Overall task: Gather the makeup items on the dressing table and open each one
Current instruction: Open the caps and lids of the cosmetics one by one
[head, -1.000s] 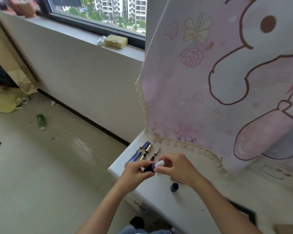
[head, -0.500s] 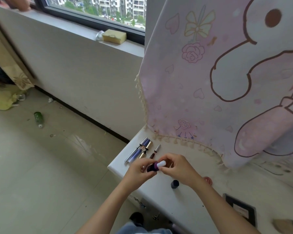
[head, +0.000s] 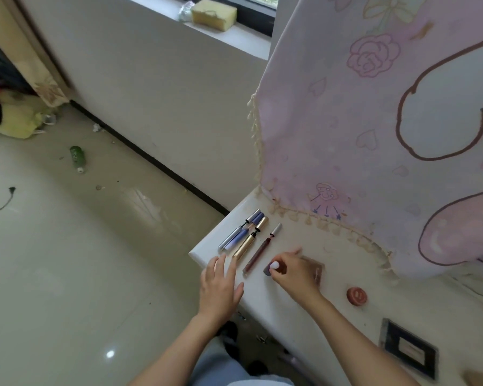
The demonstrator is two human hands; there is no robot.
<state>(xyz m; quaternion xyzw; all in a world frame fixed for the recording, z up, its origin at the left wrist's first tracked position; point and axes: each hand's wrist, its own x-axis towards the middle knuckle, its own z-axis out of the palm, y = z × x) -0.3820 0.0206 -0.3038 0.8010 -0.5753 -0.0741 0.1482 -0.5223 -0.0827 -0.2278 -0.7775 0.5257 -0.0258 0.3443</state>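
Head view: right hand (head: 296, 271) pinches a white-tipped purple stick (head: 272, 267) low over the counter (head: 268, 302), beside the row of opened tubes (head: 248, 235); left hand (head: 221, 282) hovers, fingers spread, holding nothing. Best laid parallel to the row, tip clear of the surface.

A home bedroom: white dressing table (head: 346, 268), pink cartoon cloth (head: 346, 135) (fringed), sponge (head: 214, 14) on windowsill (head: 246, 34).

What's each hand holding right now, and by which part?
The right hand pinches the small purple makeup item with its fingertips near the item's white-tipped end. The left hand holds nothing, fingers spread.
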